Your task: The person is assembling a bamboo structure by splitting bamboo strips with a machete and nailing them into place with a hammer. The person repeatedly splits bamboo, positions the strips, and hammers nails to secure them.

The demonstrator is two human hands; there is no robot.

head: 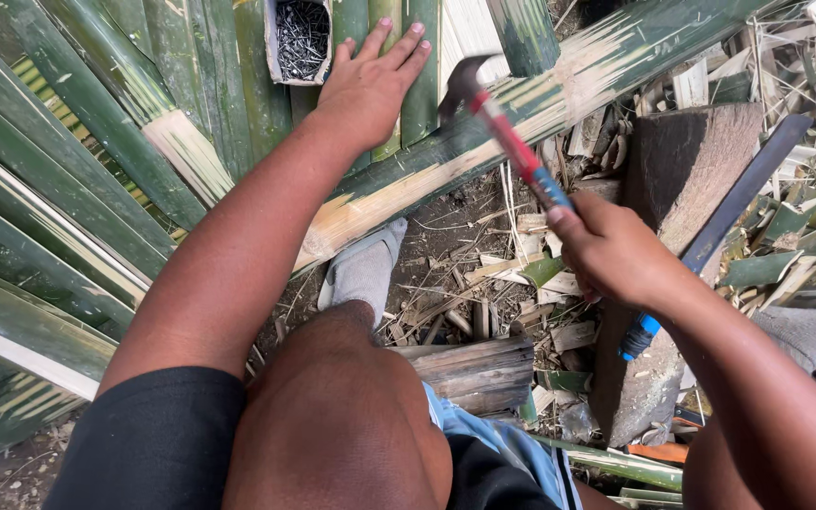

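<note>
Bamboo slats [96,142], nail box [300,40], wood block [687,161] around hammer [507,132].

One hammer [507,137], one nail box [299,42], two hands

Bare forearms, both hands ungloved. Black short sleeve [153,439] on left arm. Black shorts [488,477] with light blue trim — bare knee. Grey sock [363,269] on one foot.

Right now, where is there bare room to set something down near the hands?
Bare dirt lies between the foot and the hammer, under the crossing bamboo strip. The flat strips left of the left hand are open. Right of the right hand, scraps and a blade crowd everything.
</note>
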